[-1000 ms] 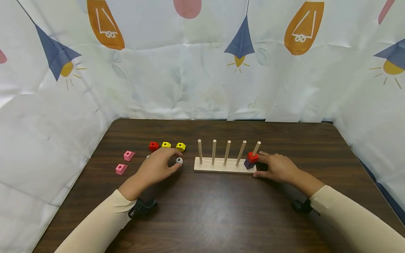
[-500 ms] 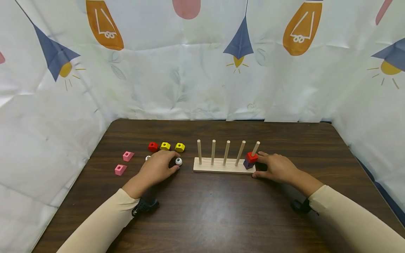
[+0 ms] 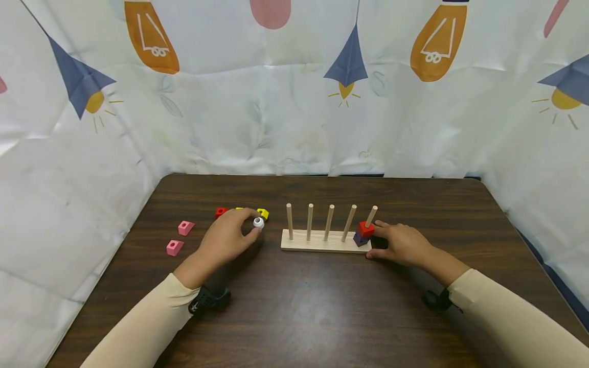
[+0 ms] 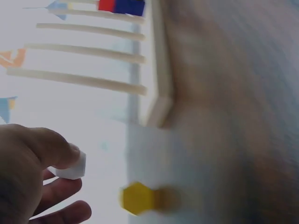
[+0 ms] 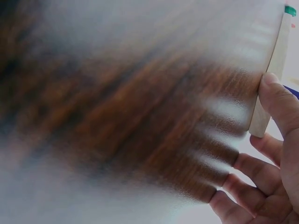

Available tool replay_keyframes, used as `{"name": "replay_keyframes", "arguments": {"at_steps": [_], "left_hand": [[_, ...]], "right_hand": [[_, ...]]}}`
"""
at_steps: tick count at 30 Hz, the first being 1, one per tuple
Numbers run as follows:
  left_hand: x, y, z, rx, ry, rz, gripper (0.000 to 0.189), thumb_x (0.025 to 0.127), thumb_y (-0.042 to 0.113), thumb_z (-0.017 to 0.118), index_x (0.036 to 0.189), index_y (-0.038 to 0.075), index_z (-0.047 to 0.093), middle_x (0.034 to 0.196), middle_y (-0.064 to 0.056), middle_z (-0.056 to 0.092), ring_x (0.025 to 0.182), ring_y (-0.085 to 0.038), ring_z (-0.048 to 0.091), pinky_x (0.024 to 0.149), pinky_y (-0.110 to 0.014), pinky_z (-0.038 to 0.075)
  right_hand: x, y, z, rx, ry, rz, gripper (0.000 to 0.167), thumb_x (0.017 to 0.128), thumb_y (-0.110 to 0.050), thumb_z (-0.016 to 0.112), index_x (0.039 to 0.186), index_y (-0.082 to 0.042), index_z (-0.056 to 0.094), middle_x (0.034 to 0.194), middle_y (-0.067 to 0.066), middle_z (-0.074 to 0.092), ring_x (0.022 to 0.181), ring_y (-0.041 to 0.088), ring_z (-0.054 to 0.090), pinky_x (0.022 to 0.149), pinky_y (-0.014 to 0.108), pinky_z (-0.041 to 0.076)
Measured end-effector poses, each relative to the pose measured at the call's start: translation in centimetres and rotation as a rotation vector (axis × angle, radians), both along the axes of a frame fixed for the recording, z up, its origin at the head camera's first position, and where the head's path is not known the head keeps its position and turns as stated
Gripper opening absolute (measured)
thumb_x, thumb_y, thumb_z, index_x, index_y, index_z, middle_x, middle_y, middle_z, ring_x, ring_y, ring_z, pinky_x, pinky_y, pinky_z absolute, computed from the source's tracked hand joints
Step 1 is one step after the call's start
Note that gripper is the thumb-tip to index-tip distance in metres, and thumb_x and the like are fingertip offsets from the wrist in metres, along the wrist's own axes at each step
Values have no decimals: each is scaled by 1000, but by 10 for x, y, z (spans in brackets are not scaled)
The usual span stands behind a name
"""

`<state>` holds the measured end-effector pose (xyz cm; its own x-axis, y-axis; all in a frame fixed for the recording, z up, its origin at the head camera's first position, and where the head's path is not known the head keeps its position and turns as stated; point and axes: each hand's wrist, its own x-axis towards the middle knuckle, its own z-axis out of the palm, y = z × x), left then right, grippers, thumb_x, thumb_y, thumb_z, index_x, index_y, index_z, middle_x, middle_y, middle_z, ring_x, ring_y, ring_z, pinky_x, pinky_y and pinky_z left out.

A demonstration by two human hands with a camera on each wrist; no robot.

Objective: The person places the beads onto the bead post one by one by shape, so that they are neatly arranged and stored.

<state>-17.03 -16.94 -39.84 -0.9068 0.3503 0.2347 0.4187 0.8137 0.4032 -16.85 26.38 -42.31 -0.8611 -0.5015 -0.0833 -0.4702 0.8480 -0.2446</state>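
My left hand (image 3: 226, 240) pinches a white bead (image 3: 258, 223) between thumb and fingers. In the left wrist view the white bead (image 4: 72, 167) hangs above the table, apart from the yellow bead (image 4: 137, 198). My right hand (image 3: 405, 244) grips the right end of the wooden peg board (image 3: 322, 245), its thumb (image 5: 275, 95) against the board's front side. Several upright pegs stand on the board. The rightmost peg carries a red bead (image 3: 365, 229) over a dark purple-blue bead (image 3: 360, 239); the other pegs are bare.
Two pink beads (image 3: 186, 228) lie left of my left hand. Behind that hand are a red bead (image 3: 221, 212) and yellow beads (image 3: 263, 213), partly covered by it. A printed white cloth (image 3: 294, 128) rises behind the brown table (image 3: 313, 306).
My left hand has closed on the white bead and raised it from the table, moving slightly away from me. The right hand keeps its place on the peg board.
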Motion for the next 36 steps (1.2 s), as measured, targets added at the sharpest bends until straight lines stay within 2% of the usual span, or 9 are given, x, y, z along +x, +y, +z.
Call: {"name": "replay_keyframes", "arguments": {"at_steps": [5,10,20,25,32,36], "left_hand": [[5,7,25,129,64,-15,28,90,15,77,116,6,72,108,-5,72,95,-25,65,84,-44,52],[9,13,41,222,79,-25,30,91,17,77,119,7,71,103,-1,70,87,-19,64,80,-39,53],[8,31,59,358,119,-101,34,90,11,79,122,6,70,106,-5,70,92,-24,70,82,-46,57],[8,44,65,413,136,-122,34,89,9,79,122,8,71,106,-1,68,93,-18,67,83,-38,56],[7,64,72,452,179,-192,32,89,6,77,120,6,71,106,-1,70,92,-18,65,83,-38,55],[7,75,74,471,179,-232,31,89,5,76,119,4,71,107,-3,70,92,-19,65,82,-34,56]], "right_hand": [[0,0,0,4,3,5,73,86,-56,77,139,-6,64,141,26,56,97,42,71,80,60,56],[0,0,0,1,-5,3,74,86,-56,77,139,-6,64,142,26,56,96,41,72,81,60,56],[0,0,0,3,-8,-4,74,86,-56,77,139,-6,64,142,25,56,98,41,71,81,59,56],[0,0,0,5,-10,-6,74,86,-57,76,139,-6,64,142,25,56,97,40,71,82,59,56],[0,1,0,-8,-5,3,73,86,-57,76,138,-6,65,141,26,57,89,35,73,81,59,56],[0,1,-1,-13,1,11,73,86,-57,76,137,-5,65,141,26,57,85,33,73,79,58,57]]}}
